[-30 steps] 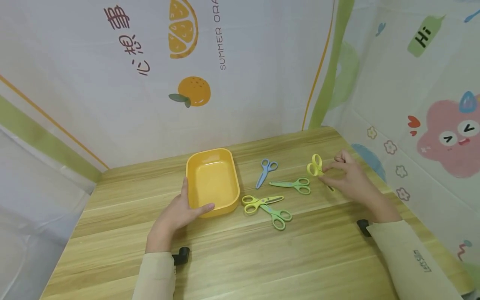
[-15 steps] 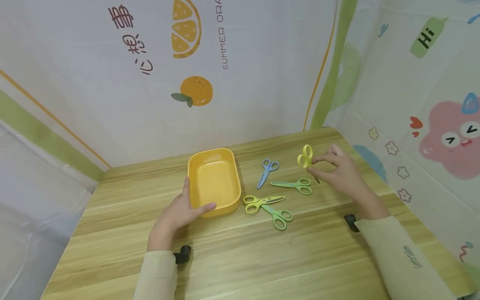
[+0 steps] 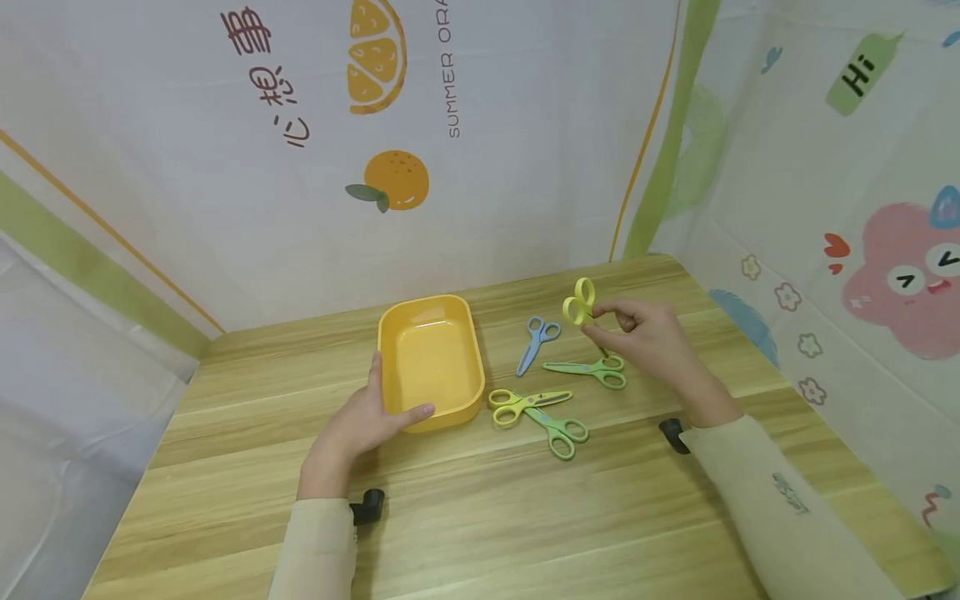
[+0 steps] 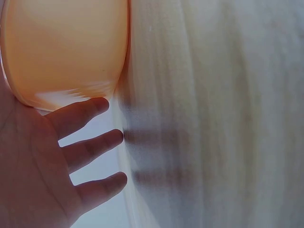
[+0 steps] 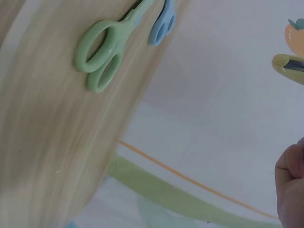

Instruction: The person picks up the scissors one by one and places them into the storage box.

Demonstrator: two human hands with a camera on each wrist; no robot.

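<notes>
My right hand point(image 3: 643, 333) pinches a pair of yellow scissors point(image 3: 579, 304) between thumb and fingertips. The handle loops point up and the blades slant down, above the table; in the right wrist view a blade tip point(image 5: 287, 65) shows at the right edge. Below that hand lies a pair of green scissors point(image 3: 600, 372), with blue scissors point(image 3: 534, 343) to its left. At the front left corner of a yellow plastic box point(image 3: 431, 367), my left hand point(image 3: 356, 429) rests its thumb on the rim. Its other fingers, straight and spread in the left wrist view, reach along the outside.
Another pair of yellow scissors point(image 3: 513, 407) lies across a second green pair point(image 3: 561, 435), right of the box. All rest on a wood-grain table point(image 3: 510, 525). Printed cloth point(image 3: 525, 200) hangs along its back and right edges.
My right hand has carried the yellow scissors to the left, from the table's right side to above the green and blue pairs. My left hand and the box stay in place.
</notes>
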